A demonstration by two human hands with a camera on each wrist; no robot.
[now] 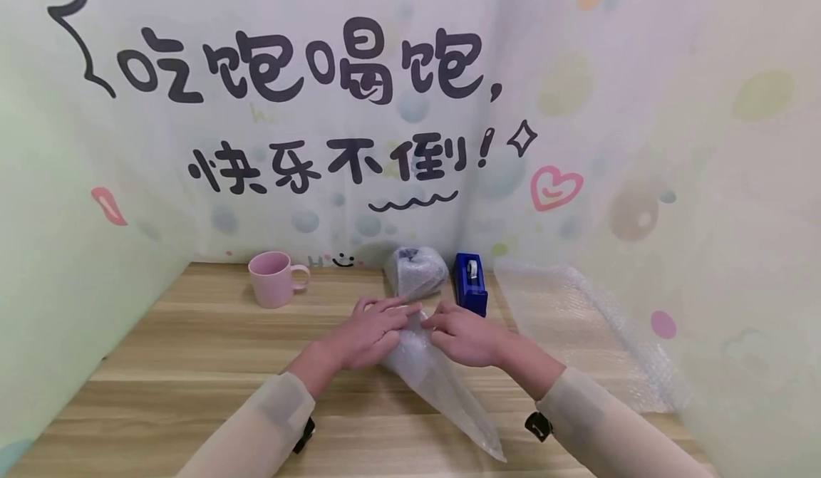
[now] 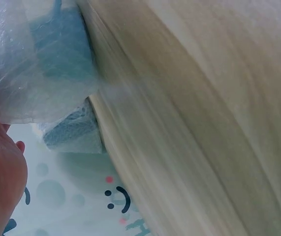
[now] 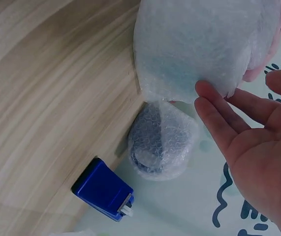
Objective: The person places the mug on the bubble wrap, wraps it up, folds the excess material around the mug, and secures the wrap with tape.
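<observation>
Perhaps the lower-centre bubble wrap (image 1: 428, 375) could unfold, since left hand (image 1: 368, 333) and right hand (image 1: 467, 333) merely touch it, fingers unclenched.

Head view: illumination is bright, even and diffuse; shading across the wall (image 1: 693, 143) is gradual, and shadows on the surface (image 1: 212, 364) are faint. Left wrist view: exposure is dimmer; surface grain appears smeared, and the bubble-wrapped bundle (image 2: 37, 59) shows small specular highlights. Right wrist view: exposure is subdued; the blue tape dispenser (image 3: 103, 189) resolves with moderately sharp edges.
</observation>
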